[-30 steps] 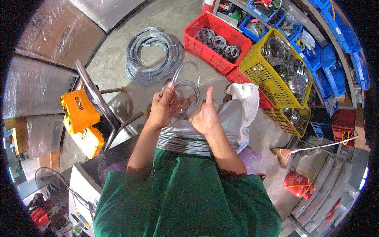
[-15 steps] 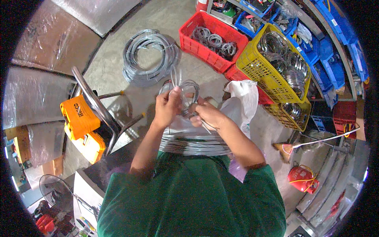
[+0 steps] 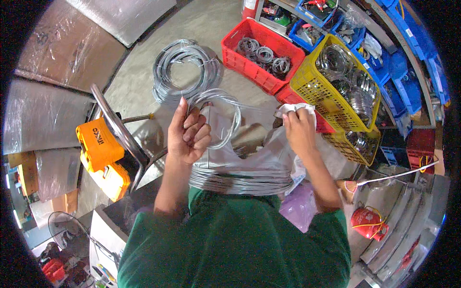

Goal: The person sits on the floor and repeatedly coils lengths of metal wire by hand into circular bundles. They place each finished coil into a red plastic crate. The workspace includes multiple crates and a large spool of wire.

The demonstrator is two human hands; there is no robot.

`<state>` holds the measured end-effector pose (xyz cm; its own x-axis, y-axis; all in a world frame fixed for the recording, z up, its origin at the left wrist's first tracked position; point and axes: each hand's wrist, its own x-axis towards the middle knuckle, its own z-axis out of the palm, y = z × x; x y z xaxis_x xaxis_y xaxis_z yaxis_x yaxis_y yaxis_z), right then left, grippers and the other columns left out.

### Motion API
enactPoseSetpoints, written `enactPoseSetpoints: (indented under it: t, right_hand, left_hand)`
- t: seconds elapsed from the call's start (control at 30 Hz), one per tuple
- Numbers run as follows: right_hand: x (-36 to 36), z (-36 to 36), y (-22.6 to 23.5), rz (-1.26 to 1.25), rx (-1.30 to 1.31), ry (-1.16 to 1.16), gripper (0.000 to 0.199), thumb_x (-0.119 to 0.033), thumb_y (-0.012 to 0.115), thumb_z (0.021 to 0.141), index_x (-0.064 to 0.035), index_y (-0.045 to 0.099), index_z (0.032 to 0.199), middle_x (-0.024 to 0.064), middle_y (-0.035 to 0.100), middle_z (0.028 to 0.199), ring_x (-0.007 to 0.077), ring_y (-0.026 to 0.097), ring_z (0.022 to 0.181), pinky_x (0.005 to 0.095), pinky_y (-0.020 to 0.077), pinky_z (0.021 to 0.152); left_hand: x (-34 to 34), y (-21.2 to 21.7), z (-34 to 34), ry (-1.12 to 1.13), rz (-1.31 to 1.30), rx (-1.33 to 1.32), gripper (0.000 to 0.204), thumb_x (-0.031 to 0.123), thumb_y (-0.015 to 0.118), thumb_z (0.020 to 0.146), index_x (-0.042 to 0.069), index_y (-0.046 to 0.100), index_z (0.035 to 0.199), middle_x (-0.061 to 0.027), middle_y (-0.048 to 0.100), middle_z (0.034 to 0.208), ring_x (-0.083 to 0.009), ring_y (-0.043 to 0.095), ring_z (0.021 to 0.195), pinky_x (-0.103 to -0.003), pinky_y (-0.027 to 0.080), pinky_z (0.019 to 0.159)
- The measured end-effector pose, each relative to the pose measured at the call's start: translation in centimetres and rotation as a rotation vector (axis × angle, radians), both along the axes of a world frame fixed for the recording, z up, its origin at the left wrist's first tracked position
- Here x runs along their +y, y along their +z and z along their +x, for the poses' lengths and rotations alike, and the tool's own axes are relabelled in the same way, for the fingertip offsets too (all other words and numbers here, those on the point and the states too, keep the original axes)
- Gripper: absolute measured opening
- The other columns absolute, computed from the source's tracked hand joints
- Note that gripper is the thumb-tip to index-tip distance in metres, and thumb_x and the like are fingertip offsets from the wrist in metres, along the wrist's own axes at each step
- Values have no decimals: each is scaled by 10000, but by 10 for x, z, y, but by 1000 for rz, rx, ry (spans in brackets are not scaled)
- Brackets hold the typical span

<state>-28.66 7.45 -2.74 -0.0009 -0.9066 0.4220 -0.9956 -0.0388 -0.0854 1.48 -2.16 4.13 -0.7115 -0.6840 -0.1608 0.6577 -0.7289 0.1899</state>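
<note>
My left hand (image 3: 189, 132) is closed around one side of a small coil of grey metal wire (image 3: 237, 115), which it holds up above my lap. A loose strand leads from the top of this coil toward my right hand (image 3: 300, 128), blurring on the way. My right fingers are pinched together at the strand's far end, in front of a white plastic sack (image 3: 311, 111); the tip itself is hidden. Across my lap lies a thick bundle of the same wire (image 3: 240, 181). On the floor ahead rests a large wire coil (image 3: 165, 72).
Red (image 3: 235, 60) and yellow crates (image 3: 307, 79) with wire coils stand ahead right, beside blue parts bins (image 3: 403, 86). An orange-and-black machine (image 3: 98, 144) with a metal tube handle is at left, near wrapped boxes (image 3: 48, 115). A red gas cylinder (image 3: 369, 223) stands at right.
My hands were close together on the bunched coil; now they are apart. My right hand has moved right, drawing out a strand, and the coil hangs more open from my left hand.
</note>
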Motion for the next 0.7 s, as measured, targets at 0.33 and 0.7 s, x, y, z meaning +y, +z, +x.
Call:
enactPoseSetpoints:
  t: [0.33, 0.7]
  right_hand:
    - [-39, 103, 8, -251, -2228, -239, 299, -345, 482, 1015, -94, 556, 871, -25, 460, 648, 115, 466, 519, 300, 458, 497]
    - [-29, 154, -2, 233, -3140, 843, 461, -439, 384, 1016, -130, 553, 1313, 57, 639, 1230, 236, 593, 1124, 401, 427, 1019]
  left_hand:
    - [23, 5, -33, 80, 59, 131, 559, 511, 354, 1028, 156, 377, 597, 53, 295, 433, -78, 251, 390, -234, 220, 361]
    - [9, -35, -47, 316, -248, -506, 516, 511, 419, 1006, 134, 373, 658, 30, 281, 524, -103, 268, 468, -286, 238, 458]
